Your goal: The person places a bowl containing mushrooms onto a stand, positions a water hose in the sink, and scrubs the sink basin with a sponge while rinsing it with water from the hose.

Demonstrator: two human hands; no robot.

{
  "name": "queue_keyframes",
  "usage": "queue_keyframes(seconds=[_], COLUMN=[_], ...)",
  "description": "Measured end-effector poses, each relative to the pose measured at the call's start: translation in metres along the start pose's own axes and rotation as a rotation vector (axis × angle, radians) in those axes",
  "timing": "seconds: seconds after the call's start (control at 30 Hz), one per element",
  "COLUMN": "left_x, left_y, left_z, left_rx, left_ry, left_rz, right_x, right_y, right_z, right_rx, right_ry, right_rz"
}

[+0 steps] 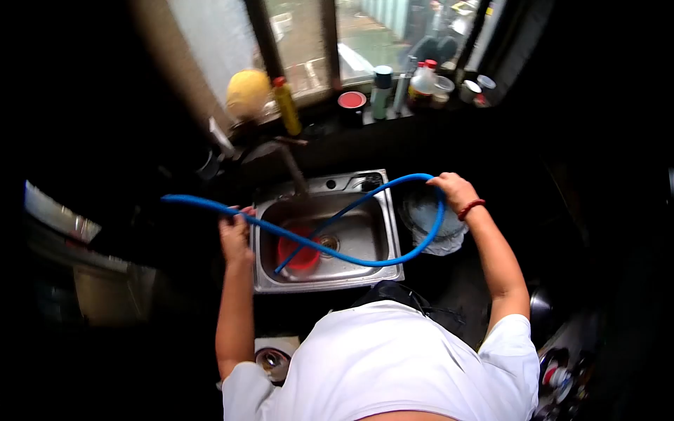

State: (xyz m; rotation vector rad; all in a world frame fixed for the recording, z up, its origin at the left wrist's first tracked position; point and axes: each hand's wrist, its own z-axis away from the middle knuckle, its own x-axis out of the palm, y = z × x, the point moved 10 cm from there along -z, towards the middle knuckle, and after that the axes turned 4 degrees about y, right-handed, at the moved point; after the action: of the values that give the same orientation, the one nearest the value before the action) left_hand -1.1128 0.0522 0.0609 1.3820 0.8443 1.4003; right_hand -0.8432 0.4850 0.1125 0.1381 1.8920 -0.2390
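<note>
A blue ribbed hose (379, 262) stretches across the metal sink (326, 286) and bends in a wide loop past its right side. My left hand (235, 237), slightly blurred, is closed on the hose beside the sink's left rim; one hose end sticks out farther left. My right hand (455, 192) grips the loop at the upper right, to the right of the sink. From there the hose runs back down into the basin, its other end over a red bowl (286, 254) lying in the sink. Whether that end touches the bowl, I cannot tell.
A faucet (293, 172) rises behind the basin. Along the windowsill stand a yellow bottle (286, 107), a red-lidded container (352, 101), a green bottle (381, 95) and several other containers. A round, clear-looking dish (420, 210) lies right of the sink. Much of the surroundings is dark.
</note>
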Motion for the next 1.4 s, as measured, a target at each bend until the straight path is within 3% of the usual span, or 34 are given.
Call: queue_keyframes(seconds=[0.1,0.23,0.3,0.33,0.43,0.57,0.63,0.67,0.7,0.77,0.9,1.1,1.3,1.4], left_x=[0.018,0.032,0.037,0.039,0.053,0.063,0.049,0.050,0.049,0.049,0.044,0.017,-0.089,-0.104], left_y=[-0.056,-0.140,-0.179,-0.195,-0.220,-0.279,-0.326,-0.348,-0.351,-0.369,-0.366,-0.369,-0.366,-0.305], left_z=[0.026,0.051,0.058,0.067,0.086,0.105,0.124,0.127,0.129,0.149,0.153,0.125,0.014,-0.027], left_rx=[-0.142,-0.290,-0.218,-0.277,-0.235,-0.426,-0.698,-0.763,-0.769,-0.999,-1.144,-1.125,-0.465,-0.288], left_ry=[0.016,-0.006,-0.044,-0.018,-0.070,-0.054,0.057,-0.046,-0.036,-0.064,-0.059,0.202,0.410,0.387], left_rz=[0.002,0.021,0.067,0.074,-0.048,-0.043,-0.163,-0.166,-0.160,-0.149,-0.051,0.241,-0.321,-0.373], right_x=[0.015,0.004,0.003,-0.001,-0.012,-0.033,-0.052,-0.065,-0.078,-0.094,-0.107,-0.106,-0.093,-0.087], right_y=[0.024,0.017,0.009,0.002,-0.009,-0.021,-0.033,-0.042,-0.051,-0.056,-0.043,-0.031,-0.022,-0.024], right_z=[-0.015,-0.025,-0.028,-0.029,-0.035,-0.043,-0.046,-0.047,-0.048,-0.048,-0.041,-0.025,-0.009,-0.004], right_rx=[0.123,0.246,0.121,0.092,0.144,0.133,0.088,0.025,-0.041,-0.040,0.070,0.131,0.208,0.229], right_ry=[-0.153,-0.123,-0.035,0.003,0.077,0.183,0.245,0.277,0.305,0.325,0.360,0.326,0.295,0.257], right_rz=[-0.322,-0.335,-0.260,-0.234,-0.358,-0.417,-0.424,-0.365,-0.309,-0.275,-0.298,-0.279,-0.359,-0.380])
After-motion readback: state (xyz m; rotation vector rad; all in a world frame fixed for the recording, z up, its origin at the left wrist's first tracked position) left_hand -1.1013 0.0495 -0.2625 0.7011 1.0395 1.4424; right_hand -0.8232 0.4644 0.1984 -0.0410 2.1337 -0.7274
